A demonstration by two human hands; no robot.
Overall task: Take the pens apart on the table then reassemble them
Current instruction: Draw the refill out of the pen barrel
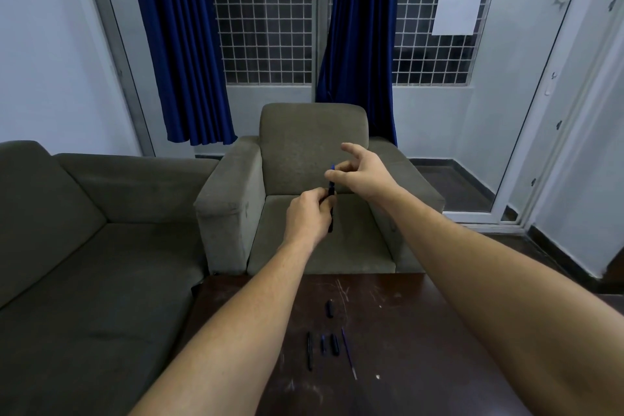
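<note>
1. Pen (331, 204), dark blue and upright, is held in mid-air above the table's far edge, in front of the armchair (314, 142) seat.
2. Left hand (309, 213) is closed around the pen's lower barrel, fingers curled and thumb pressed against it; the barrel's bottom end shows below the fist.
3. Right hand (359, 167) pinches the pen's top end between thumb and a finger; the index finger points away toward 11 o'clock and the remaining fingers are loosely curled.
4. Both forearms extend from the lower frame edge up toward the frame centre, converging at the pen.
5. Table (422, 331), dark brown wood with pale scratches, occupies the lower centre.
6. Loose pen parts lie on the table at 6 o'clock from the held pen:
   - a short dark cap (329, 308), farthest from the viewer;
   - a long dark barrel (309, 351), at 9 o'clock of the group;
   - a short blue piece (323, 343), just beside it;
   - a second short dark piece (334, 344), just beside the blue one;
   - a thin blue refill (348, 353) at 3 o'clock of the group, lying aslant.
7. None of the loose parts touch each other, as far as can be told.
8. Grey sofa (84, 246) stands at 9 o'clock of the table.
</note>
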